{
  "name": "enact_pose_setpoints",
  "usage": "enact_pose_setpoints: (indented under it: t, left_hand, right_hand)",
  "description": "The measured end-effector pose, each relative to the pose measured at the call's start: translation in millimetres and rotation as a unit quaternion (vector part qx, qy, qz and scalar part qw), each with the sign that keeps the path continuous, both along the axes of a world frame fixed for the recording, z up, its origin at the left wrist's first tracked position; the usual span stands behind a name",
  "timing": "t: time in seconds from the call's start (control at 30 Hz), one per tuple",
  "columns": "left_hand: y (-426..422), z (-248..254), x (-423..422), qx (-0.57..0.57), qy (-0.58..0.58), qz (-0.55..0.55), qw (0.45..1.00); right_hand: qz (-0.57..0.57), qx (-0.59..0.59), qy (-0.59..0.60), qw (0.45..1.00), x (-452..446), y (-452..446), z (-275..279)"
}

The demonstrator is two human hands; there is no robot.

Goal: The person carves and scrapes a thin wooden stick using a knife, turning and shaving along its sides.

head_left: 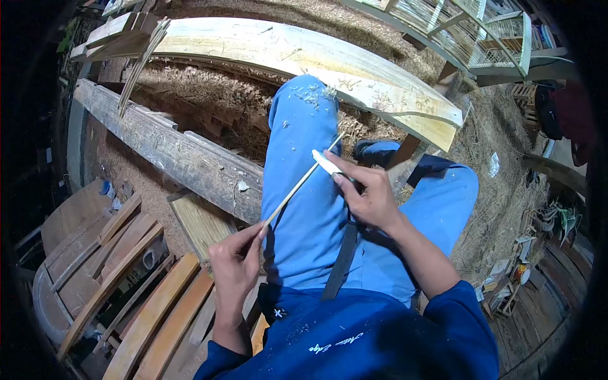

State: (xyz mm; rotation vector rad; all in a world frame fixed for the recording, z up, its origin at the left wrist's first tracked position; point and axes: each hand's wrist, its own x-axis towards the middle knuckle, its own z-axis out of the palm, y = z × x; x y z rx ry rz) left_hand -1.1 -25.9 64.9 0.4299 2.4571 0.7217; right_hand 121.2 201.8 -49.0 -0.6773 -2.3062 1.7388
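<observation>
One thin, straight, pale wooden stick [296,192] slants over a blue-trousered thigh [299,142], probably for backing. Left hand [235,258] pinches its near end, likely to steady it; right hand [370,195] grips a small white tapered piece [325,162] right at the stick, can't tell what material.

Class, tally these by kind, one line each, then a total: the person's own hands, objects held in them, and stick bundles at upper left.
Hands: 2 (left hand, right hand)
Held objects: 2 (thin stick, white object)
Stick bundle: 1
Total: 5
</observation>
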Motion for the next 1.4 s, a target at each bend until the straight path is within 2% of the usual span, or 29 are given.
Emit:
enact_pose_setpoints:
  t: [0.07, 0.13, 0.2, 0.23, 0.3, 0.43, 0.57, 0.63, 0.73, 0.87, 0.93, 1.07, 1.2, 1.3, 1.4]
  left_hand:
    - [2.0, -0.2, 4.1, 0.014, 0.028, -0.023, 0.999]
    - [-2.1, -6.1, 1.3, 0.027, 0.039, -0.024, 0.999]
    - [-2.8, -7.1, 0.8, 0.039, 0.046, -0.028, 0.998]
    - [-1.5, -6.3, 1.7, 0.038, 0.048, -0.035, 0.998]
    - [2.5, -4.6, 2.4, 0.025, 0.04, -0.039, 0.998]
    - [-3.6, -5.9, -3.5, 0.02, 0.016, -0.021, 0.999]
    - [-3.2, -6.3, -6.7, 0.009, 0.02, -0.04, 0.999]
    - [-4.9, -4.7, -6.9, 0.004, 0.021, -0.044, 0.999]
    - [-2.6, -4.4, -4.4, 0.008, 0.015, -0.04, 0.999]
    - [8.1, -1.9, -2.6, 0.014, 0.028, -0.044, 0.999]
    - [8.7, -3.0, -2.9, 0.018, 0.029, -0.044, 0.998]
    - [4.8, -7.2, -2.2, 0.028, 0.032, -0.036, 0.998]
    - [3.8, -9.5, -1.8, 0.027, 0.03, -0.04, 0.998]
    - [5.7, -5.7, -0.3, 0.009, 0.028, -0.043, 0.999]
    - [8.4, -3.0, 1.7, 0.018, 0.031, -0.041, 0.999]
  right_hand:
    - [-0.071, -0.045, -0.006, 0.996, -3.6, 3.5, 2.2]
    - [-0.033, 0.0, 0.034, 0.999, -1.9, -0.1, 1.3]
    - [0.029, -0.027, -0.019, 0.999, 2.4, 1.4, 4.4]
    - [0.028, -0.026, -0.018, 0.999, 0.8, 2.0, 4.5]
    - [-0.044, -0.061, -0.002, 0.997, -3.5, 1.5, 4.5]
    - [0.031, -0.048, -0.005, 0.998, 1.7, 0.6, 8.3]
    - [0.028, -0.083, -0.023, 0.996, 3.1, -0.7, 3.5]
    - [0.013, -0.129, 0.021, 0.991, 3.8, -3.4, -2.8]
    - [0.017, -0.165, 0.029, 0.986, 3.1, -2.3, -2.7]
    - [0.068, -0.153, 0.03, 0.985, 1.1, -17.9, 4.1]
    - [0.014, -0.074, 0.071, 0.995, -1.8, -15.7, 1.9]
    - [-0.091, -0.004, 0.05, 0.995, -2.5, 5.0, -1.1]
    - [-0.092, 0.011, 0.042, 0.995, 1.3, 5.4, -8.7]
    - [-0.023, -0.044, -0.002, 0.999, 1.5, -10.7, 2.5]
    - [-0.051, -0.045, -0.002, 0.998, 0.5, 4.7, -0.3]
